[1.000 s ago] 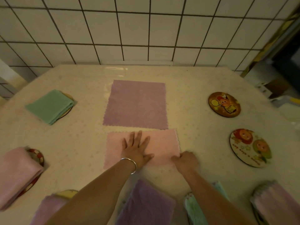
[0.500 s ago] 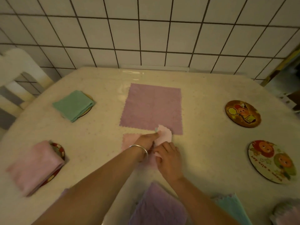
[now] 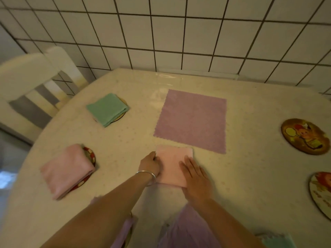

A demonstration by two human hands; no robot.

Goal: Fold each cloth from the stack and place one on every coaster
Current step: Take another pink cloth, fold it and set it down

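— White square tiles with dark grout back a pale speckled surface, and a white slatted chair stands at its left edge. Where are the hands?

— Head view: both are on a small pink folded cloth near the front middle. The left hand, a silver bangle on its wrist, has its fingers curled at the cloth's left edge, gripping it. The right hand lies flat on the cloth's right part, fingers straight and released.

— And that cloth?

— Folded to a neat small square, lying just in front of a flat lilac square cloth.

— The coasters?

— A folded green cloth covers one at far left; a folded pink cloth covers a red-rimmed one. Two round cartoon-printed coasters on the right lie bare.
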